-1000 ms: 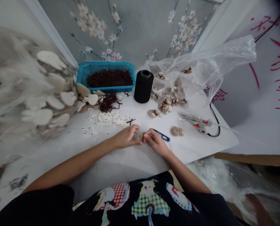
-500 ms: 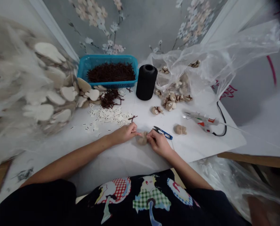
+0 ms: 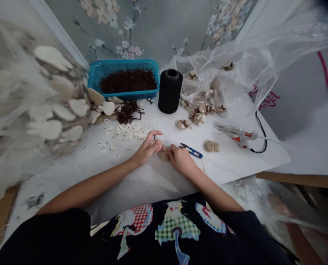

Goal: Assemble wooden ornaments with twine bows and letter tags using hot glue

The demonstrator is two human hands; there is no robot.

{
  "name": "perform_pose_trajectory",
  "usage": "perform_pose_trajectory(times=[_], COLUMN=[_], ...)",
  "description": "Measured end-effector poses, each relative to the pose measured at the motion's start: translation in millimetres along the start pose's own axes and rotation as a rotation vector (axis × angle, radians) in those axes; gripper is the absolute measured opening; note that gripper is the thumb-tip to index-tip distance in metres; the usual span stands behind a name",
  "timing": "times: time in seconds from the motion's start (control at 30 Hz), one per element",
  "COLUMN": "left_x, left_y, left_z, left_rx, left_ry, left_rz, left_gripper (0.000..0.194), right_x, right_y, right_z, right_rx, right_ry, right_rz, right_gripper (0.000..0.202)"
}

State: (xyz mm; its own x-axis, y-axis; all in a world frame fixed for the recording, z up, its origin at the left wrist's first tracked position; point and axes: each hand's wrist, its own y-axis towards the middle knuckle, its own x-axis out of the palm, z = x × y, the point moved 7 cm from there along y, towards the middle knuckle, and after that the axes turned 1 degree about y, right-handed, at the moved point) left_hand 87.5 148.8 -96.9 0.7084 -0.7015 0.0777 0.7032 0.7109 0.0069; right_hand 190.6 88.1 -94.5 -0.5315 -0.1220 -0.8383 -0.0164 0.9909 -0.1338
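A small beige plush piece (image 3: 163, 156) lies on the white table between my hands, mostly hidden by the fingers. My left hand (image 3: 147, 149) has its index finger raised, while the thumb and other fingers close on the piece's upper left side. From the right, my right hand (image 3: 179, 158) pinches the same piece. Any thread between the fingers is too fine to make out. Blue-handled thread snips (image 3: 191, 150) lie just beyond my right hand. Another beige plush piece (image 3: 211, 146) rests farther right, without a bow.
A blue basket (image 3: 123, 97) of brown bows stands behind, beside a black thread cone (image 3: 169, 92). White labels (image 3: 127, 132) lie scattered. Bow-tied pieces (image 3: 198, 116) sit near a plastic bag (image 3: 235, 62). A glue gun (image 3: 237, 134) lies right; a bag of beige shapes (image 3: 61, 99) stands left.
My left index finger has lifted, and its hand has come nearer the right hand. My right hand has shifted slightly left over the plush piece. The view has tilted slightly.
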Motion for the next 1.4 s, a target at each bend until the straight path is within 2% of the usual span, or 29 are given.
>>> perform_pose_trajectory(times=[0.13, 0.23, 0.33, 0.47, 0.53, 0.6, 0.67, 0.73, 0.83, 0.9, 0.93, 1.03, 1.1, 1.3, 1.4], left_x=[8.8, 11.9, 14.6, 19.1, 18.8, 13.2, 2.4, -8.8, -24.1, -24.1, -21.8, -12.8, -9.5, -19.5, -21.4], left_y=[8.0, 9.1, 8.0, 3.1, 3.0, 7.3, 14.9, 24.0, 41.6, 55.2, 63.1, 87.8, 103.4, 150.1, 162.6], left_z=[-8.5, -10.0, -8.7, -2.6, 10.8, 32.9, 55.1, 65.5, 66.3, 63.6, 58.1, 44.3, 42.3, 49.7, 58.0], left_rx=[-0.238, -0.364, -0.396, -0.409, -0.383, -0.302, -0.193, -0.135, 0.031, 0.187, 0.209, 0.209, 0.213, 0.22, 0.215], left_ry=[-0.439, -0.714, -0.861, -0.931, -0.944, -0.922, -0.834, -0.673, -0.232, 0.185, 0.293, 0.486, 0.594, 0.842, 0.959], left_rz=[0.152, 0.254, 0.286, 0.3, 0.291, 0.262, 0.226, 0.184, 0.141, 0.091, 0.059, -0.038, -0.062, 0.025, 0.1], left_gripper=[0.045, 0.055, 0.063, 0.07, 0.073, 0.077, 0.078, 0.074, 0.062, 0.057, 0.056, 0.051, 0.047, 0.033, 0.031], right_x=[1.8, -0.8, -5.3, -8.4, -8.6, -8.7, -8.6, -8.0, -4.6, -1.2, 0.4, 3.9, 4.7, 5.2, 6.0], right_y=[3.3, 6.3, 8.8, 12.1, 13.9, 15.0, 14.4, 12.0, 7.0, 4.7, 4.1, 4.0, 4.3, 4.6, 5.0], right_z=[-0.4, -2.5, -6.8, -11.8, -13.5, -14.1, -14.0, -14.0, -13.2, -11.4, -10.3, -7.8, -7.3, -7.6, -7.6], right_rx=[0.052, 0.089, 0.104, 0.106, 0.1, 0.1, 0.106, 0.108, 0.112, 0.123, 0.13, 0.138, 0.134, 0.127, 0.127], right_ry=[-0.06, -0.125, -0.179, -0.227, -0.232, -0.229, -0.222, -0.213, -0.194, -0.179, -0.171, -0.14, -0.118, -0.061, -0.04], right_rz=[-0.042, -0.088, -0.124, -0.148, -0.149, -0.145, -0.137, -0.125, -0.103, -0.086, -0.078, -0.055, -0.037, 0.028, 0.053], right_gripper=[0.014, 0.017, 0.02, 0.022, 0.022, 0.023, 0.022, 0.023, 0.024, 0.023, 0.024, 0.023, 0.022, 0.02, 0.02])
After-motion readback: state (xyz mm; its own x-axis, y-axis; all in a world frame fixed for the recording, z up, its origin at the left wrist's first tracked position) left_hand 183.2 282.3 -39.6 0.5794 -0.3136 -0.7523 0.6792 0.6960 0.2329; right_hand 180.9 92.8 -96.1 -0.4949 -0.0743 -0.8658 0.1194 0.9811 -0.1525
